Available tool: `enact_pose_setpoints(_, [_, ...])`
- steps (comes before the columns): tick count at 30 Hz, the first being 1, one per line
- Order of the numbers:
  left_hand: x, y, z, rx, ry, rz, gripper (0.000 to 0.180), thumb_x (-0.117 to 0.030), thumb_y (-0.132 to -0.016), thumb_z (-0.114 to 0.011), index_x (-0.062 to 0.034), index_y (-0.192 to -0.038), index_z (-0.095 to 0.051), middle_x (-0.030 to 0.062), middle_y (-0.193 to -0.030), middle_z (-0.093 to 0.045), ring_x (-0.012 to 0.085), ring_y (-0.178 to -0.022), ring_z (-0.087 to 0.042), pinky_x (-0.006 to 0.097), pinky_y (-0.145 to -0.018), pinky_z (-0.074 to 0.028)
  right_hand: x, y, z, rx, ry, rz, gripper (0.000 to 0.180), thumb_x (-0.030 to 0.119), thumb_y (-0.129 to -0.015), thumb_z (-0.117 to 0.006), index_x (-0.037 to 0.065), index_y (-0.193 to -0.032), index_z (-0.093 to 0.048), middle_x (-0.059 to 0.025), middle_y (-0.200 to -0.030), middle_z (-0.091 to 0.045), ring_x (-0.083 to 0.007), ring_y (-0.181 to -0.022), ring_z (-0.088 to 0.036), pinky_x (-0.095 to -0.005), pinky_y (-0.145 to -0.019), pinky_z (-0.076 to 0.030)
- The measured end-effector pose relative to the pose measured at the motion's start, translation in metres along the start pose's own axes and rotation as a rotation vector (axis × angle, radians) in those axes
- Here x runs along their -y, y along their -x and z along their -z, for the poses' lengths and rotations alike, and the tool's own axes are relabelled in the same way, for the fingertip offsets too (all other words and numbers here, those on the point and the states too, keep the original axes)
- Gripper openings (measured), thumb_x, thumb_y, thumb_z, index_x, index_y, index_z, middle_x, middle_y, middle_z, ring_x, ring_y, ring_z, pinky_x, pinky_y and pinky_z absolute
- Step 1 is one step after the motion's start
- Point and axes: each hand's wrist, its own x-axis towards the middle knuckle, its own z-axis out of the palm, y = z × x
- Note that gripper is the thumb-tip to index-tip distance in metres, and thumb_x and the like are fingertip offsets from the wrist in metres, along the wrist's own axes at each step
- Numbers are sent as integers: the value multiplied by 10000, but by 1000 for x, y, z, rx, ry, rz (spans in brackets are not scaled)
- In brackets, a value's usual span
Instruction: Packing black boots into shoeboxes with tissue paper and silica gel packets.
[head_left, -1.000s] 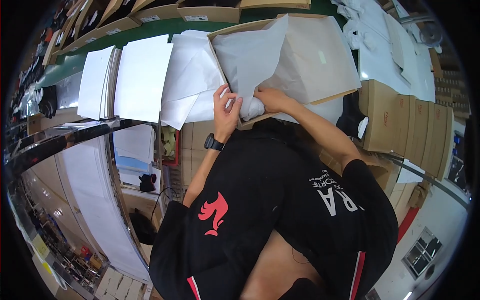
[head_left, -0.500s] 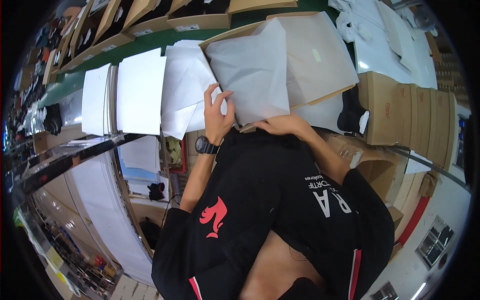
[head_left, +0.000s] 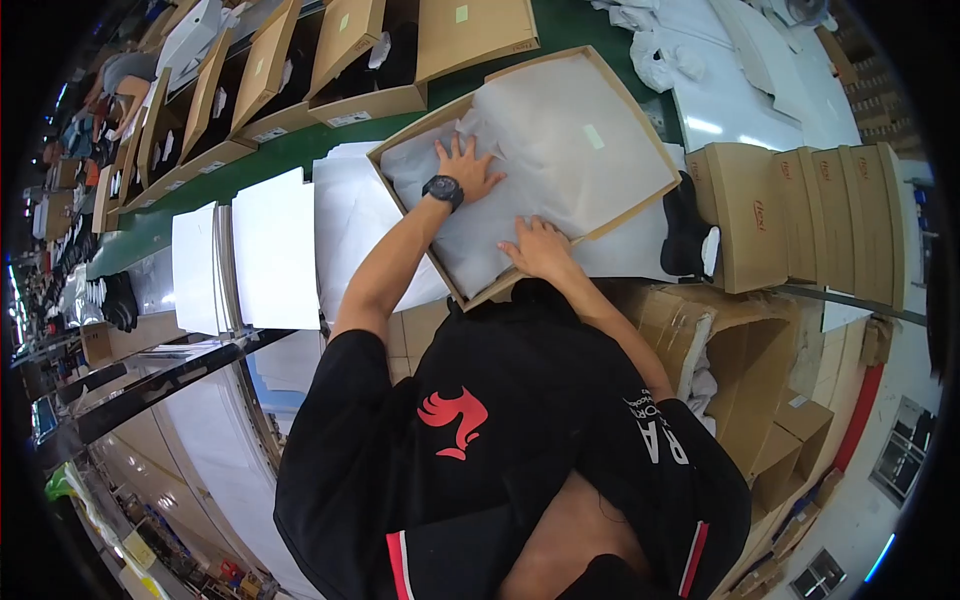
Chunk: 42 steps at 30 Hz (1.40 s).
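An open brown cardboard shoebox (head_left: 405,202) lies in front of me, lined with thin white tissue paper (head_left: 450,238). Its lid (head_left: 640,118) is folded back to the right and also has tissue over it, with a small pale green label (head_left: 594,136) showing through. My left hand (head_left: 466,170), a black watch on its wrist, rests with spread fingers on the paper toward the far side of the box. Near the front right edge, my right hand (head_left: 540,247) lies open on the same paper, fingers slightly bent. Whatever lies under the paper is hidden.
Stacks of white sheets (head_left: 268,248) stand left of the box. Several open shoeboxes (head_left: 350,117) line the green far surface. At right are a black shoe (head_left: 686,232) and upright closed boxes (head_left: 745,220). A large open carton (head_left: 745,350) sits below the table edge.
My left hand has gone from the box's left edge forward onto the tissue, its fingers now spread. The raised paper now lies down in the box. My right hand has moved onto the paper.
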Motion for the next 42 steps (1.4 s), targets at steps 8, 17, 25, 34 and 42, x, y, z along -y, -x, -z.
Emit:
enact_pose_setpoints(8, [-14,62,60,-236,105,201,412,-394,-864,-667,-179,-1216,-672,176,-1371,-538,405,-1325,-446,726,-1081,-224,-95,68,85,-129,-1263,100,438,176,-935,-645,33,-1344,-583,-117,-1284,-638,-251,-1116,-647,-357,-908,-543])
enact_pose_setpoints(17, [248,319,42,-482,-34,1365,744,-549,-803,-719,-108,-1381,-562,257,-1415,-478,444,-1274,-483,558,-1041,-414,-202,35,49,-484,-1645,-552,623,245,-901,-748,63,-1397,-417,-143,-1264,-564,-295,-1135,-587,-434,-904,-552])
enact_pose_setpoints(25, [280,350,60,-189,247,1312,1020,-599,-653,-854,-1,-1407,-516,253,-1367,-571,389,-1280,-543,469,-1079,-441,-153,73,17,-382,-1740,-461,456,163,-951,-655,59,-1342,-445,-179,-1237,-596,-328,-1055,-658,-480,-866,-600])
enact_pose_setpoints(34, [262,339,69,3,233,1268,1227,-695,-519,-884,-76,-1480,-438,325,-1451,-422,501,-1308,-461,582,-1051,-429,-201,177,49,-637,-1074,-666,433,295,-965,-679,40,-1309,-612,-108,-1094,-702,-155,-917,-685,-296,-702,-568])
enact_pose_setpoints(42, [284,333,77,44,271,1340,1221,-574,-481,-955,-59,-1464,-446,273,-1420,-493,420,-1307,-488,487,-1049,-458,-292,201,24,-1025,-504,-740,584,317,-886,-775,-56,-1288,-572,-179,-1189,-662,-239,-1066,-647,-336,-888,-520])
